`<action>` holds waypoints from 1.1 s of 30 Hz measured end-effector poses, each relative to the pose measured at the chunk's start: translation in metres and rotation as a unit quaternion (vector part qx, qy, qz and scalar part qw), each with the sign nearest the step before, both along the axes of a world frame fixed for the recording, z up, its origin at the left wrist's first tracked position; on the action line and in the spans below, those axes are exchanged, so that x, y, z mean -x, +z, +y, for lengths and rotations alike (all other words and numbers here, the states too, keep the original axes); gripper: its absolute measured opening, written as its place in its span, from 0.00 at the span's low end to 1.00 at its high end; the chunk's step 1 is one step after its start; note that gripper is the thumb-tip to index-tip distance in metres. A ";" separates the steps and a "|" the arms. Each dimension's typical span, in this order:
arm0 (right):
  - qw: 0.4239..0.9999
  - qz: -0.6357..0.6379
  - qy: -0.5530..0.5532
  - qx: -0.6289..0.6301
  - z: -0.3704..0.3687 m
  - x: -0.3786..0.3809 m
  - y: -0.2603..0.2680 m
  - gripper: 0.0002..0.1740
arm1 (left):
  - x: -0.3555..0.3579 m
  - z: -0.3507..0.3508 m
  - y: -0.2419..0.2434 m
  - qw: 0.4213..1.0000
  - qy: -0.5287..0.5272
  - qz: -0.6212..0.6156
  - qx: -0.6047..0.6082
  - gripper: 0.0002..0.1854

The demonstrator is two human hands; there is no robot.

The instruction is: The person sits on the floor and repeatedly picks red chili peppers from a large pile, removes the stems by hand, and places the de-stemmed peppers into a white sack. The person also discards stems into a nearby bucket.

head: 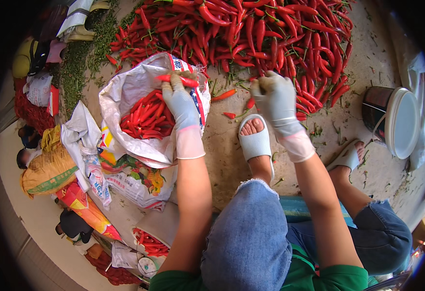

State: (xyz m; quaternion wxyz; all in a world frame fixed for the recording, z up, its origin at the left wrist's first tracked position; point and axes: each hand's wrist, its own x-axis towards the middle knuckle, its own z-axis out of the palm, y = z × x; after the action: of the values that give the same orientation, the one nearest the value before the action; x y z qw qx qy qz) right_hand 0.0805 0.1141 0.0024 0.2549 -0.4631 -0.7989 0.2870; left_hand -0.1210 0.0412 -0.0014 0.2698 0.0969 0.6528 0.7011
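Observation:
My left hand [180, 98], in a pale rubber glove with soiled fingertips, grips a red chili pepper [177, 80] above the right side of an open woven plastic sack [116, 94]. Stemless red chilies [148, 116] lie inside that sack. My right hand [275, 95], gloved alike, has its fingers curled near the lower edge of a big heap of red chilies [270, 32] with green stems; whether it holds anything cannot be told. Several loose chilies, one of them orange-red [224, 95], lie on the floor between the hands.
A lidded bucket [406, 123] lies at the right. My slippered feet [258, 142] are below the heap. Left are filled sacks [52, 167], green stem scraps [74, 72] and other people [74, 224]. A container of chilies [152, 243] is beside my left arm.

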 end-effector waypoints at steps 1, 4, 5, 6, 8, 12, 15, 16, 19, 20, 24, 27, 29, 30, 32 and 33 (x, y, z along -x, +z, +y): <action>0.999 -0.015 -0.022 0.027 0.000 -0.014 -0.002 0.16 | 0.012 -0.011 -0.009 0.976 -0.139 0.131 0.107 0.11; 0.997 0.010 -0.049 0.067 -0.005 -0.050 -0.025 0.12 | -0.005 -0.016 -0.049 0.804 -0.334 0.412 0.270 0.16; 0.993 0.006 -0.058 0.102 -0.009 -0.062 -0.029 0.11 | -0.009 -0.017 -0.056 0.747 -0.353 0.470 0.310 0.16; 0.985 0.014 -0.062 0.160 -0.011 -0.075 -0.038 0.10 | -0.016 -0.012 -0.059 0.686 -0.371 0.523 0.343 0.17; 0.982 0.016 -0.047 0.184 -0.020 -0.088 -0.051 0.10 | -0.014 -0.012 -0.073 0.628 -0.400 0.544 0.387 0.19; 0.996 -0.054 -0.003 0.066 -0.031 -0.072 -0.027 0.11 | -0.001 -0.020 -0.093 0.887 -0.285 0.282 0.229 0.15; 0.995 0.005 -0.011 0.100 -0.032 -0.064 -0.040 0.17 | -0.042 0.005 -0.044 0.937 -0.284 -0.187 0.082 0.12; 0.950 0.170 -0.035 0.261 -0.036 -0.050 -0.039 0.18 | -0.051 0.007 -0.035 0.938 -0.283 -0.188 0.071 0.11; 0.804 0.344 -0.068 0.480 -0.036 -0.021 -0.026 0.16 | -0.068 0.008 -0.023 0.934 -0.300 -0.186 0.057 0.11; 0.797 0.350 -0.088 0.484 -0.034 -0.019 -0.025 0.14 | -0.077 0.010 -0.022 0.938 -0.291 -0.177 0.061 0.11; 0.828 0.341 -0.147 0.420 -0.034 -0.042 -0.037 0.11 | -0.095 0.011 -0.032 0.947 -0.272 -0.168 0.014 0.13; 0.875 0.283 -0.196 0.341 -0.033 -0.095 -0.043 0.11 | -0.088 0.010 -0.051 0.971 -0.205 -0.110 0.053 0.09; 0.881 0.284 -0.247 0.288 -0.035 -0.132 -0.053 0.11 | -0.087 0.013 -0.075 0.940 -0.246 0.181 0.155 0.10; 0.875 0.272 -0.270 0.294 -0.031 -0.155 -0.051 0.11 | -0.098 0.019 -0.068 0.878 -0.268 0.372 0.134 0.14; 0.867 0.287 -0.301 0.275 -0.028 -0.184 -0.055 0.11 | -0.116 0.025 -0.077 0.805 -0.339 0.430 0.227 0.22; 0.879 0.264 -0.306 0.252 -0.027 -0.198 -0.053 0.11 | -0.131 0.028 -0.077 0.758 -0.363 0.471 0.269 0.24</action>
State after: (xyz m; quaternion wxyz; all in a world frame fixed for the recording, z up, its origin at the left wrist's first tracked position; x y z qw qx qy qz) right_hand 0.2789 0.0871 -0.0503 0.4065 -0.6397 -0.4214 0.4980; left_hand 0.0101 0.0691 -0.0780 0.1775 0.5680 0.7751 0.2125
